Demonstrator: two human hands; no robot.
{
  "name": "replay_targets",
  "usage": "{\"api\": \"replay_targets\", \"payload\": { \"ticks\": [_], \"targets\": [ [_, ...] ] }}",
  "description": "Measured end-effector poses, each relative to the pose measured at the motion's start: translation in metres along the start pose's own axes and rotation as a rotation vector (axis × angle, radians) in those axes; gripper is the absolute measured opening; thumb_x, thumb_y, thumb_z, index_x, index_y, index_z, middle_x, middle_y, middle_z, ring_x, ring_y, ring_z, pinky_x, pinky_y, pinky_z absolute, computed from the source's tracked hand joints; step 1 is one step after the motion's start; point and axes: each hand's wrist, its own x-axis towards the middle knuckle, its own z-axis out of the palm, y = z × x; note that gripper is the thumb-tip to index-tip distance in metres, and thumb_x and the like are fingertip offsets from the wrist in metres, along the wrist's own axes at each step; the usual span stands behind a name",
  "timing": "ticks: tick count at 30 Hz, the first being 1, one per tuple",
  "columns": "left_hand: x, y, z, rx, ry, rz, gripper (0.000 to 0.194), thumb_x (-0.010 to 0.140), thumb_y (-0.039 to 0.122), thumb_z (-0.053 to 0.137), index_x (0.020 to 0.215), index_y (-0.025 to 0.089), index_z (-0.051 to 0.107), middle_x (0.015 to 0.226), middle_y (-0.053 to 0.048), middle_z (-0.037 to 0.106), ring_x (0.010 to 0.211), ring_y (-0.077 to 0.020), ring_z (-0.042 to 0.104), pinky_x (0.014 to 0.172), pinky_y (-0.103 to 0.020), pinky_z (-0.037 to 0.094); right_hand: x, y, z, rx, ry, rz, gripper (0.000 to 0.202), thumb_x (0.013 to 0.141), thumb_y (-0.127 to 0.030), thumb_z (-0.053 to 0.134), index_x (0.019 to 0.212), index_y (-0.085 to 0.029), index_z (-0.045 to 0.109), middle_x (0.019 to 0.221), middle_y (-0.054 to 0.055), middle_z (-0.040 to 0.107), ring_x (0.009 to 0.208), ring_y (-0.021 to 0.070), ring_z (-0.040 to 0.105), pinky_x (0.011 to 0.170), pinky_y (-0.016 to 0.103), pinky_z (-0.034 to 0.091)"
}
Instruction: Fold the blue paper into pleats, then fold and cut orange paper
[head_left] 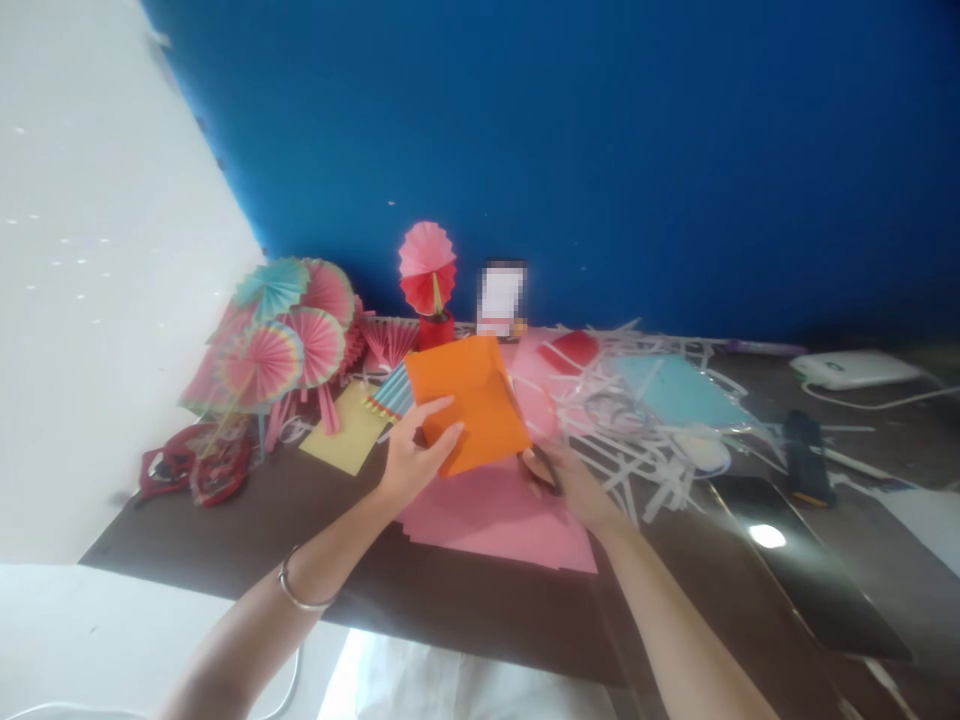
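My left hand (420, 446) pinches the lower left edge of an orange paper sheet (474, 405), thumb on its face. The sheet is held up, tilted, above a stack of pink paper (495, 525) on the dark table. At the sheet's lower right corner, my right hand (564, 478) is closed round the dark handles of scissors (546, 472); the blades are hidden behind the paper. To the left of the sheet lie a blue pleated paper piece (394, 393) and a yellow sheet (346, 432).
Pleated paper fans (274, 350) stand at the left, a red pot (436, 331) with a pink and red fan behind. White paper strips (660, 465) and a light blue sheet (679, 390) lie right. A dark glossy panel (810, 565) and a white device (855, 369) are farther right.
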Motion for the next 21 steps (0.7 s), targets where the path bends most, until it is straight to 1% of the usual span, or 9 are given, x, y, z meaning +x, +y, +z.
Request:
{"api": "replay_targets", "payload": {
  "ticks": [8,15,21],
  "targets": [
    [-0.0003,-0.0013,0.0007,0.002,0.008,0.009,0.033,0.075,0.035,0.062,0.105,0.021,0.062,0.107,-0.007,0.065,0.099,-0.0204,0.061,0.089,-0.036,0.047,0.0018,0.0043,0.0012,-0.001,0.005,-0.003,0.050,0.076,-0.061,0.047,0.051,-0.018,0.047,0.042,-0.002,0.042,0.040,0.0082,0.035,0.038,0.023,0.022],
    [-0.0004,0.0020,0.0001,0.008,0.000,-0.016,0.032,0.075,0.034,0.063,0.104,0.020,0.062,0.107,-0.007,0.065,0.099,-0.0198,0.061,0.089,-0.035,0.047,0.0024,0.0058,0.0016,0.017,0.011,-0.015,0.049,0.075,-0.060,0.047,0.050,-0.018,0.044,0.042,-0.002,0.042,0.040,0.0080,0.035,0.040,0.023,0.023],
    [-0.0003,0.0021,-0.0001,-0.002,0.006,-0.023,0.032,0.075,0.033,0.063,0.104,0.019,0.062,0.106,-0.007,0.065,0.098,-0.0191,0.060,0.089,-0.034,0.046,0.0017,0.0048,0.0028,0.049,0.022,0.012,0.047,0.074,-0.058,0.050,0.048,-0.019,0.041,0.041,-0.003,0.040,0.039,0.0075,0.032,0.038,0.023,0.020]
  ]
}}
